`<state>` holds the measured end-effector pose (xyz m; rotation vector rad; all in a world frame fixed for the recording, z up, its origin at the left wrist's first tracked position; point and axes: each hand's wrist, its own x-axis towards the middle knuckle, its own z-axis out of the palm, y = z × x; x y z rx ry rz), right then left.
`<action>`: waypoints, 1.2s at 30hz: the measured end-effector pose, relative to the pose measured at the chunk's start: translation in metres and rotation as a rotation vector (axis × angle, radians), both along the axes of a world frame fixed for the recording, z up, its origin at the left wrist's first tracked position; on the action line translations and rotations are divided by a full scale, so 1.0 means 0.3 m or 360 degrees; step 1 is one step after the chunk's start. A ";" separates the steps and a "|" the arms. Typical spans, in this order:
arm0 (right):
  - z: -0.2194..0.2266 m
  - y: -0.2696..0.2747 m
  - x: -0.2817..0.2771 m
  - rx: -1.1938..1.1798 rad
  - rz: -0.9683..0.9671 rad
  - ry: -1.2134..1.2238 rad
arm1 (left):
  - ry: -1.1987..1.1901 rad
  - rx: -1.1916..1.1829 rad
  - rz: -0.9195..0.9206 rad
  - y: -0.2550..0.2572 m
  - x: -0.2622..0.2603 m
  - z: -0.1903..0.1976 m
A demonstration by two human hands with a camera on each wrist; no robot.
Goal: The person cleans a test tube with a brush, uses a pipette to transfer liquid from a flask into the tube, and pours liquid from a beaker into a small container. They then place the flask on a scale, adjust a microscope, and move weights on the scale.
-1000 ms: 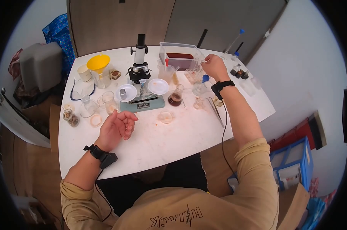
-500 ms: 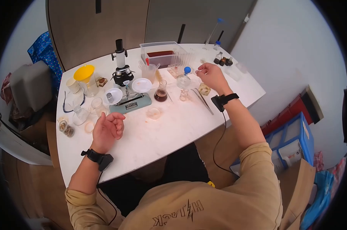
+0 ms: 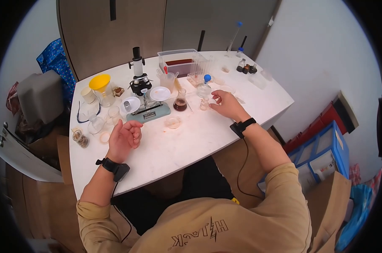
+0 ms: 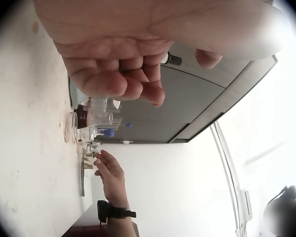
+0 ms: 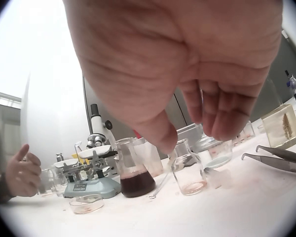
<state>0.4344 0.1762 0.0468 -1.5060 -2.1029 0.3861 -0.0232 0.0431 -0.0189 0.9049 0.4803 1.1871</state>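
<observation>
Head view: the left hand (image 3: pixel 125 139) hangs loosely curled and empty left of the middle, over the white table (image 3: pixel 170 158), near the balance (image 3: pixel 149 114). Right of the middle, the right hand (image 3: pixel 228 105) has its thumb and fingers apart, grasping nothing that shows, beside the small glass jar (image 3: pixel 204 104). Left of that jar stands a flask (image 3: pixel 180 105) of dark liquid, with a shallow dish (image 3: pixel 172 123) nearer the person. The microscope (image 3: pixel 137 69) is behind the balance.

Left wrist view: bent, relaxed fingers cross the top, free of any object; the right hand is at lower left.

Right wrist view: thumb and fingers spread above the small glass jar, right of centre; whether the thumb touches its rim, I cannot tell. Tweezers (image 5: pixel 281 160) lie at right, near a clear block (image 5: pixel 280 127).
</observation>
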 end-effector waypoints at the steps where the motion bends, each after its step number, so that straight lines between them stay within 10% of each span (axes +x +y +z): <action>1: -0.005 0.005 -0.009 0.0035 0.0035 0.0020 | 0.0003 0.0006 -0.0016 -0.002 -0.001 0.000; 36: -0.001 0.080 -0.062 -0.0085 0.0094 0.0099 | -0.0021 -0.0083 0.0055 -0.001 0.013 0.008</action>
